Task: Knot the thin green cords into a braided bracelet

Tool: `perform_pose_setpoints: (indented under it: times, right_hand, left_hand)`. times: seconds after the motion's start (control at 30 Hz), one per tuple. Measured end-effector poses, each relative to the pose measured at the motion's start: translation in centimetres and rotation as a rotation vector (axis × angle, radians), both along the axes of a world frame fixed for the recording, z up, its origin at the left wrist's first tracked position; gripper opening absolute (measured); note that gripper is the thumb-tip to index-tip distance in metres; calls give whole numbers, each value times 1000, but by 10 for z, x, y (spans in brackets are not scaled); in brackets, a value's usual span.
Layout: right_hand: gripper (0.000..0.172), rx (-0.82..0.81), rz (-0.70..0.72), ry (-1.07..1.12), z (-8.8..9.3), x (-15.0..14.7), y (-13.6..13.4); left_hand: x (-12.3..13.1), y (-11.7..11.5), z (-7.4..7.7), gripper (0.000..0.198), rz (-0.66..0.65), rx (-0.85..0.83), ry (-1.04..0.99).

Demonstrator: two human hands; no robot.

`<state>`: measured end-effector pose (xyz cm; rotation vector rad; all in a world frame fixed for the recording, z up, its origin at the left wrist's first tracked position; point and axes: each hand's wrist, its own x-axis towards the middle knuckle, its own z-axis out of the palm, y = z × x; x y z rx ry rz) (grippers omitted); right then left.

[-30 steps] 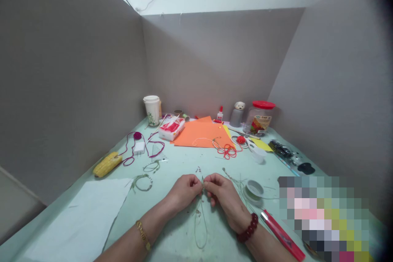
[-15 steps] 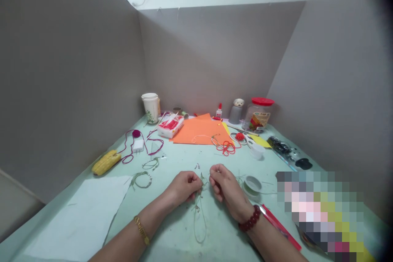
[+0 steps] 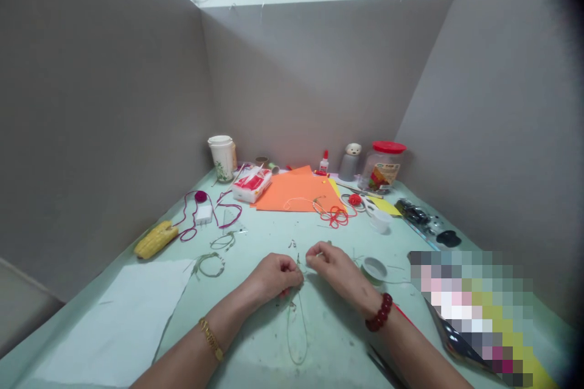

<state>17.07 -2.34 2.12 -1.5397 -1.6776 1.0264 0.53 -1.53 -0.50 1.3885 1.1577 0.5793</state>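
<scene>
– Where to find the green cord?
– Pinched in the left hand, looping out on the near side.
– And the right hand?
– Just beside, curled; cannot tell whether gripping cord too.

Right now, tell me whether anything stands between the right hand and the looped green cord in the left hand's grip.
Nothing solid shows between the right hand and the looped green cord in the left hand, only a narrow gap; anything very fine there is too faint to tell.
</scene>
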Motion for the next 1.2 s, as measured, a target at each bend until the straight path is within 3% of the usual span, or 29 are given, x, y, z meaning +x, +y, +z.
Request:
perform_pose_setpoints:
  times: [0.13,0.27,0.47,0.63,0.8,1.07,1.2]
  right_hand:
    - [14,26,93,-224,-5,1,2]
    - [19,138,19,-283,-5,1,3]
    - [14,111,162,-359,-2,3,1]
    - [16,265,38,-446,-10,0,3]
    - [16,289,-1,-462,-15,-2,7]
    - [18,307,39,-473,-5,1,0]
    - [22,439,-97,-417,0,-3,-6]
  left_hand:
    - [-2,-1,4,22,-11,-16,-8]
    - [-2,-1,5,20,-27,-12,9]
    - [-1,0,3,17,7,4,37]
    - [-2,0,3,15,-7,-6,50]
    - [-3,1,-1,13,-22,15,79]
    - [-3,3,-7,15,-19,35,55]
    - [-3,4,-8,16,-30,26,19]
